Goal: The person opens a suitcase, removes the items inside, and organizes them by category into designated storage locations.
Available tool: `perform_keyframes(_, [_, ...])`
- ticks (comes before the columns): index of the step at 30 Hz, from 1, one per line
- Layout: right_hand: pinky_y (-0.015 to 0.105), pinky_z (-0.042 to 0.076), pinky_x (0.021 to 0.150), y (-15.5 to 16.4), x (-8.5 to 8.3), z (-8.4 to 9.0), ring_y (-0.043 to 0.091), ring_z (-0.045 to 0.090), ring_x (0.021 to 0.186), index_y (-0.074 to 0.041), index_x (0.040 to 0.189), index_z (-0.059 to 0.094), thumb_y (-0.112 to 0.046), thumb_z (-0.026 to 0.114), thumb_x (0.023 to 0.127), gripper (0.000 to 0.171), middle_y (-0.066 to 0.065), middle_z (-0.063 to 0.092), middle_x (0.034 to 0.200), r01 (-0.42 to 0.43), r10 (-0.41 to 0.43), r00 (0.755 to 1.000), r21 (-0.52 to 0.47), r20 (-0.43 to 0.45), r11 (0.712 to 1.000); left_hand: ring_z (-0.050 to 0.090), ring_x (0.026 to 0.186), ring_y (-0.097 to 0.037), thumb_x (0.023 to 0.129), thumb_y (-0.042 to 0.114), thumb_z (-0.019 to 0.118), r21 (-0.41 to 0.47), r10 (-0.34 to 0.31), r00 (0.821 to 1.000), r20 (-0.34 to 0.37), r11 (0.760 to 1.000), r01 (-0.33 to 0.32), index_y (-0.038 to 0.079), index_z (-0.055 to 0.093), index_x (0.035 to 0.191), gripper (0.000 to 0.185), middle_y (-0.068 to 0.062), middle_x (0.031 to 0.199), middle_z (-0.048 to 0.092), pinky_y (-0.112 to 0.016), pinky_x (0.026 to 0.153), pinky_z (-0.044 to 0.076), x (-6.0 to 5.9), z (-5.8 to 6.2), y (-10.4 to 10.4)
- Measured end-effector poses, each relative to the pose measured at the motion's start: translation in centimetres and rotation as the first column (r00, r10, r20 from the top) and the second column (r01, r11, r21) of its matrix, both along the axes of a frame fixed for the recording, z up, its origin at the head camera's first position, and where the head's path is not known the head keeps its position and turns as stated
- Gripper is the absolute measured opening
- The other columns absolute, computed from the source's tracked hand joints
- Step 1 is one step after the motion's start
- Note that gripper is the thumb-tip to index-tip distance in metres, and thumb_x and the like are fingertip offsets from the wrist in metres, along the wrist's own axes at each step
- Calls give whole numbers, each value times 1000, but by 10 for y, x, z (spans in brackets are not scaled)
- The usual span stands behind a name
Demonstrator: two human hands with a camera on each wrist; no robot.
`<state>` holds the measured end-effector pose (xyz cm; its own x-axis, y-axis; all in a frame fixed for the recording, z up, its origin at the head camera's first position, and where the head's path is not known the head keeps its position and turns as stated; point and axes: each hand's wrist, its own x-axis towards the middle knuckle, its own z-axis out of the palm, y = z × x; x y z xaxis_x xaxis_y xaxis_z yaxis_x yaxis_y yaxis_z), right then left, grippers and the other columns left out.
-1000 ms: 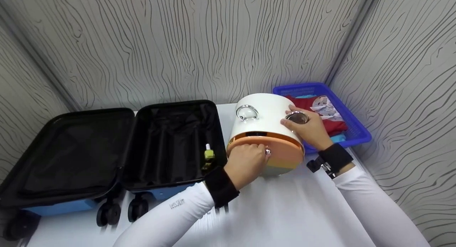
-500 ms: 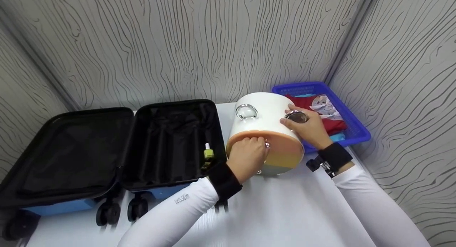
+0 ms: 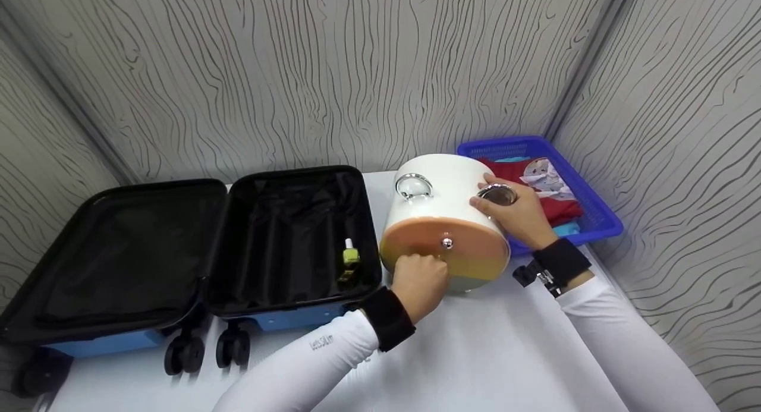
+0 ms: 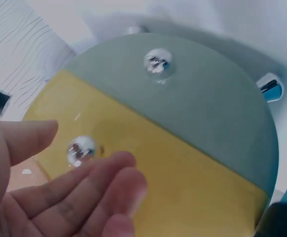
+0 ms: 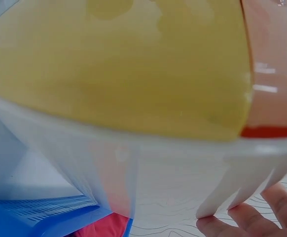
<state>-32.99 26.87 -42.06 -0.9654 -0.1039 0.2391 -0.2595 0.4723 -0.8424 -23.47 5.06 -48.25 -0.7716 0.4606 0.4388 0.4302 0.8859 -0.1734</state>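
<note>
Drawer box (image 3: 446,222): laid on its side on the tabletop (image 3: 475,352), at 3 o'clock of the suitcase (image 3: 285,239).
Left hand (image 3: 419,284): fingers relaxed, apart; yellow and green drawers seen only in wrist view.
Right hand (image 3: 514,213): fingers curled on the box.
Sleeve writing: unreadable.

A staged recording booth rather than a lived-in room. Three wall panels (image 3: 333,73) with a printed grey wood-grain pattern close in a small corner around a white table (image 3: 487,352). The table carries only props for packing: an open black-lined suitcase (image 3: 178,251) with blue shell and wheels, a blue plastic basket (image 3: 594,216) of folded clothes, and a round white drawer box (image 3: 443,222). The person wears white sleeves (image 3: 618,335) with black wrist straps holding cameras.
</note>
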Motion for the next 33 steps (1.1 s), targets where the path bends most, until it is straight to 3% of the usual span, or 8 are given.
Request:
perform_keyframes(7, [4,42,104,2,-1,3,32,59,147,1,144,68,-23,86,95,57,15,65,152,-12,12,1000,19,-11,1000,68,61,-14,86,19,80,-23,40,999,35,999,-39,25,73,75,15,9,69,71,-34,47,50,-5,-5,6])
perform_keyframes(15, [2,42,103,3,-2,1,34,60,145,1,147,66,-24,85,96,60,15,66,151,-9,10,1000,28,-22,1000,65,56,-15,89,28,79,27,25,1000,12,999,-26,26,69,65,26,9,63,68,-34,43,47,-8,-6,7])
perform_keyframes(22, [4,41,107,4,-2,1,31,59,147,0,148,65,-26,85,96,62,12,64,154,-24,24,1000,23,4,999,65,54,-14,88,21,78,37,-1,1000,-24,999,2,25,69,62,28,8,60,66,-34,42,47,-8,-6,6])
perform_keyframes(24, [11,42,113,4,-2,2,30,58,148,-1,149,64,-28,85,96,63,11,64,154,-21,21,1000,39,16,999,64,53,-14,88,22,78,50,-12,999,-30,999,13,24,69,61,29,7,59,65,-34,41,47,-5,-6,6])
perform_keyframes(30, [46,37,129,5,-1,5,30,56,150,-2,148,65,-30,84,97,62,10,63,156,-17,15,1000,52,27,998,60,47,-13,87,25,79,55,-51,995,-87,997,56,24,63,56,35,8,54,59,-34,38,45,6,-9,3])
perform_keyframes(33, [50,34,130,5,-1,6,30,55,151,-2,147,66,-30,85,96,61,10,63,156,-20,19,999,49,32,999,59,47,-12,87,24,79,47,-57,993,-107,997,62,25,61,55,36,9,53,58,-33,37,44,11,-10,2])
